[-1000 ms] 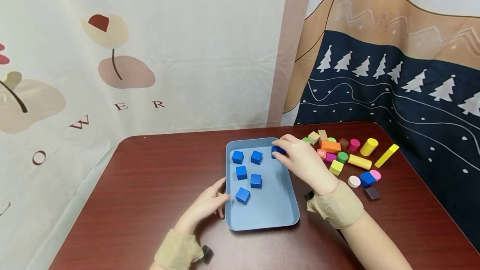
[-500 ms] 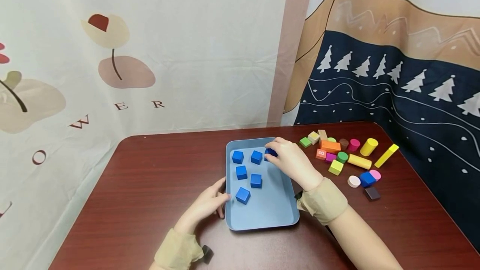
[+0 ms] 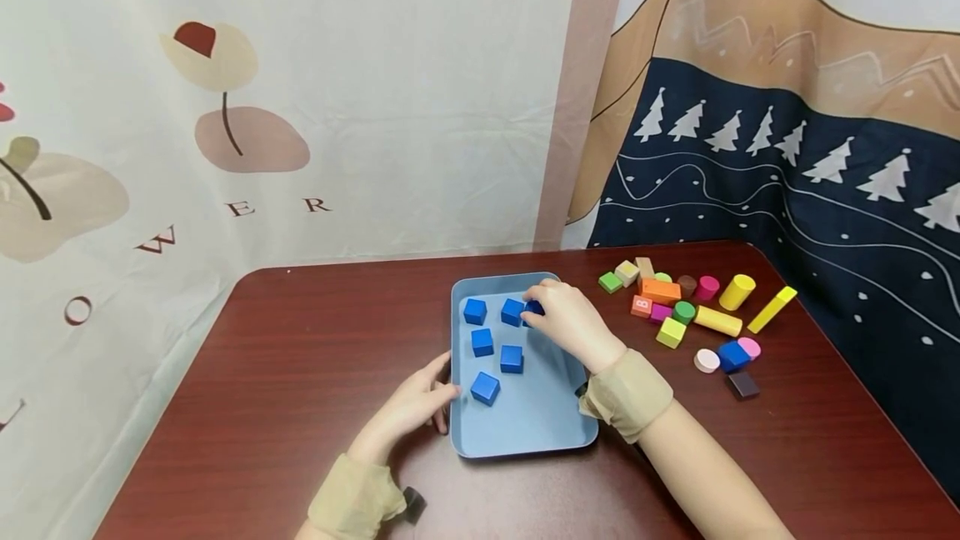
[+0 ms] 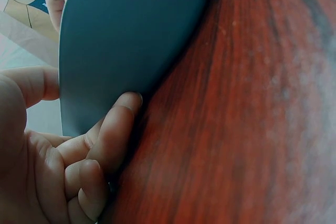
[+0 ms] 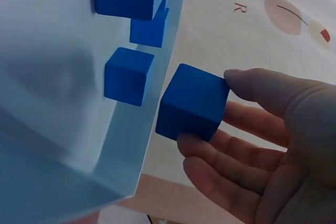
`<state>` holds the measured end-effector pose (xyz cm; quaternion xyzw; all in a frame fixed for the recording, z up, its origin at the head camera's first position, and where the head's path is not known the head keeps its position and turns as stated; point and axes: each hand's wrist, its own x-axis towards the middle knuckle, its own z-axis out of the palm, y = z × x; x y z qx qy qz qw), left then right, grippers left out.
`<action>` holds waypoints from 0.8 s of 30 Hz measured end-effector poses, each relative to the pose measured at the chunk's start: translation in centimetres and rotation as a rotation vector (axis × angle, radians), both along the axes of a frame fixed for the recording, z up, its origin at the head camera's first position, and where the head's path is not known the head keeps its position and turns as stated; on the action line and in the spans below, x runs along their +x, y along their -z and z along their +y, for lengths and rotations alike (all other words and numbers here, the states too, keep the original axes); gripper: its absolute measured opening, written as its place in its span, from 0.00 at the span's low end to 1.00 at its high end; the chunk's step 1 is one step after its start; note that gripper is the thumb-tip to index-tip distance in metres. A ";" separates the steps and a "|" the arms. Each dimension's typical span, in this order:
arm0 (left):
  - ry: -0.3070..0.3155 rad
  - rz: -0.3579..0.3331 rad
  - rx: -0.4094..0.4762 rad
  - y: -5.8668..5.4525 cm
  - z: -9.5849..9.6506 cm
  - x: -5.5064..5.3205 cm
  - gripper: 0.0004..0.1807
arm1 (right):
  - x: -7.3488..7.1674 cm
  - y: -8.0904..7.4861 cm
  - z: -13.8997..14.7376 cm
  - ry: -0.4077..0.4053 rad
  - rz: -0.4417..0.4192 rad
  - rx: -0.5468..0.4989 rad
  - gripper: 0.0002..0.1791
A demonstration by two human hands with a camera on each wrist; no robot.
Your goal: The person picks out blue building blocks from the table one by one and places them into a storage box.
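Note:
My right hand (image 3: 566,319) pinches a blue cube (image 5: 193,100) between thumb and fingers, over the far right part of the light blue tray (image 3: 525,419). In the head view most of that cube is hidden behind the fingers, close beside another blue cube (image 3: 512,312). Several more blue cubes lie spread in the tray, one of them a near blue cube (image 3: 485,388). At the tray's left side, my left hand (image 3: 411,402) holds the edge. The left wrist view shows its thumb at the rim and curled fingers (image 4: 116,127) against the tray's outer wall.
Right of the tray lies a loose group of coloured blocks, among them an orange block (image 3: 660,291), a yellow cylinder (image 3: 717,321) and a dark flat block (image 3: 743,385). The brown table (image 3: 315,357) ends at a printed curtain (image 3: 420,148) behind.
My right hand has moved left with the blue cube, from the tray's far right corner to beside another cube. The left hand keeps its place at the tray.

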<state>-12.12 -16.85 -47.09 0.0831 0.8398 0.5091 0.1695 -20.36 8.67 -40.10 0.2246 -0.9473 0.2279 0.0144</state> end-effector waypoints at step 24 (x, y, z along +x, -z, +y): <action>0.007 0.018 0.005 -0.1 -0.1 0.1 0.36 | -0.1 1.3 -1.9 -0.012 -0.064 0.120 0.11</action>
